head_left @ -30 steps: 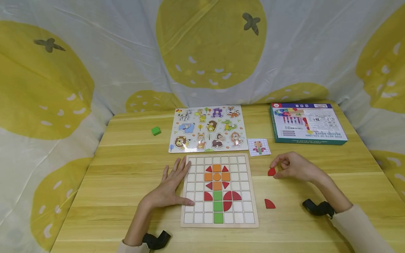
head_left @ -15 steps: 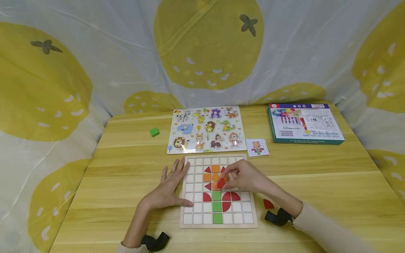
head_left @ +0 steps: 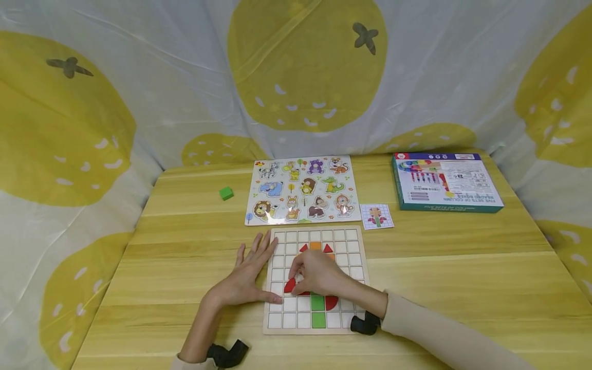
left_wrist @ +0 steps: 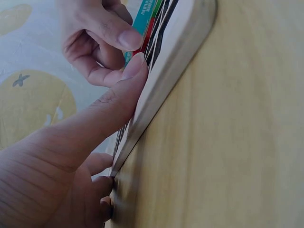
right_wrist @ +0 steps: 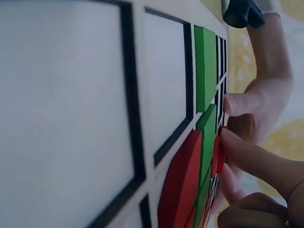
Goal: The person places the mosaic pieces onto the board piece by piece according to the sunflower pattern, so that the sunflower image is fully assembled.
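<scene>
My left hand (head_left: 250,280) lies with fingers spread along the left edge of a wooden grid board (head_left: 319,332), its thumb on the rim side cells. Above the board, my right hand (head_left: 321,275) pinches a red quarter-circle tile (head_left: 289,285) between thumb and finger. That tile is at a cell left of the flower's stem, close to the left thumb (left_wrist: 135,69). Green square tiles (head_left: 317,302) form the stem, and another red quarter-circle tile (head_left: 331,303) sits right of it. Red triangle tiles (head_left: 328,248) flank an orange square tile (head_left: 315,245). My right hand hides the flower's centre.
Behind the board lies an animal puzzle (head_left: 302,190). A small pattern card (head_left: 377,216) is at its right, and a boxed toy (head_left: 447,181) stands farther right. A green block (head_left: 226,193) rests at the back left.
My right hand picked up the red quarter-circle tile from the table at right and carried it left across the board. My left hand stayed put.
</scene>
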The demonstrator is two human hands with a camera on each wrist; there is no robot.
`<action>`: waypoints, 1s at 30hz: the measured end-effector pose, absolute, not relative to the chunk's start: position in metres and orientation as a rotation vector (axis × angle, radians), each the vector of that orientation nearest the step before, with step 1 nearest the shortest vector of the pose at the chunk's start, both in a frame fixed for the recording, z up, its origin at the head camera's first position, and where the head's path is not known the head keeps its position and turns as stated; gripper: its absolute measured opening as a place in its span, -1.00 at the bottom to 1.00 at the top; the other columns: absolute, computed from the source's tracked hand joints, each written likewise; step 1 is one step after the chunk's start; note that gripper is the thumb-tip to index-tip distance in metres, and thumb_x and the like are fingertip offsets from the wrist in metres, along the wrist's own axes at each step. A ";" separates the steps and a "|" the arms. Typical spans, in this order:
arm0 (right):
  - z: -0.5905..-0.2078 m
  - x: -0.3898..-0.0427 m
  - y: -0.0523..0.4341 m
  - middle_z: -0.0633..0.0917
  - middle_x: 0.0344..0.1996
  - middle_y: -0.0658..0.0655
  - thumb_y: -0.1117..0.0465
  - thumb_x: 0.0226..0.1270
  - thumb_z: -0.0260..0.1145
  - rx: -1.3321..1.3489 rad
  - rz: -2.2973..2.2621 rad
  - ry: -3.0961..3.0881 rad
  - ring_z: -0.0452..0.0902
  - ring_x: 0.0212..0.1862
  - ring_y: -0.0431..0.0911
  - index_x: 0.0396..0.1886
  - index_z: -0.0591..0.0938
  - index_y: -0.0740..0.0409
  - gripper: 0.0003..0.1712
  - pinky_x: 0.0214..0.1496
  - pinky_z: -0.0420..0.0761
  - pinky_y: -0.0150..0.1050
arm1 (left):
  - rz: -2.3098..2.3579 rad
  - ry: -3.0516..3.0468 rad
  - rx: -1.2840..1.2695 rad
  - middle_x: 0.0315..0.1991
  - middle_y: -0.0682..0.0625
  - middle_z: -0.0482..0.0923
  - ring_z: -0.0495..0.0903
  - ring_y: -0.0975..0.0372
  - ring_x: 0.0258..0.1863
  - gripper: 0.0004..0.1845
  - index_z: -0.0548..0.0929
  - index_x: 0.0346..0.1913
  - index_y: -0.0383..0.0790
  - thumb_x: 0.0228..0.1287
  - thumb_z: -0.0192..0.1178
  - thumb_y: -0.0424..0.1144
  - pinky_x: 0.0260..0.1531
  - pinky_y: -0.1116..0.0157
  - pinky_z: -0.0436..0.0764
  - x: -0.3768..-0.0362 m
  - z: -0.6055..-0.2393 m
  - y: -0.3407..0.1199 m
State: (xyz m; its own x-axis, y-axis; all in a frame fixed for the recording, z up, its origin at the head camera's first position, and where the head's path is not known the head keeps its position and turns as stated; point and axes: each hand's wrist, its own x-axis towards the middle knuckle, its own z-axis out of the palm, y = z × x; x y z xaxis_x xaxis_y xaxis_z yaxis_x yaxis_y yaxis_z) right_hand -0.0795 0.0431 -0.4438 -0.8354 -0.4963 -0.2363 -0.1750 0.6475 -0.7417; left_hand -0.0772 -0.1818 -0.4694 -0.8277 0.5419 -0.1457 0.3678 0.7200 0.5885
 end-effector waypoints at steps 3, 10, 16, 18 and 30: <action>-0.445 -0.078 0.040 0.44 -0.78 -0.10 0.15 -0.22 0.66 -0.554 -1.002 2.477 0.30 -0.65 -0.26 -0.52 0.71 0.01 -0.74 -0.66 0.25 -0.42 | 0.794 2.621 0.711 0.59 -0.02 -0.44 -0.45 -0.04 0.56 0.40 -0.20 0.56 -0.03 -0.26 0.48 0.29 0.41 -0.23 -0.47 -0.077 -0.469 -0.182; -0.445 -0.078 0.038 0.46 -0.79 -0.08 0.16 -0.23 0.66 -0.560 -0.989 2.490 0.31 -0.70 -0.26 -0.52 0.70 0.03 -0.72 -0.71 0.26 -0.41 | 0.783 2.623 0.705 0.59 -0.02 -0.44 -0.45 -0.03 0.57 0.40 -0.21 0.56 -0.02 -0.25 0.48 0.28 0.41 -0.22 -0.47 -0.077 -0.469 -0.182; -0.444 -0.079 0.040 0.40 -0.81 -0.11 0.16 -0.24 0.66 -0.558 -0.989 2.494 0.28 -0.69 -0.27 -0.52 0.71 0.01 -0.73 -0.69 0.22 -0.42 | 0.784 2.620 0.717 0.59 -0.01 -0.45 -0.46 -0.01 0.57 0.39 -0.22 0.56 -0.03 -0.22 0.48 0.27 0.41 -0.22 -0.47 -0.078 -0.467 -0.180; -0.444 -0.079 0.041 0.36 -0.84 -0.12 0.17 -0.23 0.66 -0.559 -1.008 2.483 0.25 -0.72 -0.28 -0.53 0.71 0.02 -0.74 -0.71 0.17 -0.43 | 0.787 2.616 0.718 0.59 -0.01 -0.45 -0.46 -0.02 0.57 0.39 -0.22 0.56 -0.03 -0.22 0.48 0.27 0.41 -0.22 -0.48 -0.078 -0.467 -0.180; -0.443 -0.077 0.045 0.50 -0.71 -0.09 0.13 -0.22 0.65 -0.580 -0.977 2.499 0.35 -0.59 -0.25 -0.54 0.73 -0.05 -0.77 -0.63 0.32 -0.40 | 0.787 2.619 0.709 0.59 0.00 -0.45 -0.46 -0.01 0.57 0.38 -0.22 0.56 -0.02 -0.22 0.46 0.30 0.41 -0.23 -0.47 -0.077 -0.467 -0.180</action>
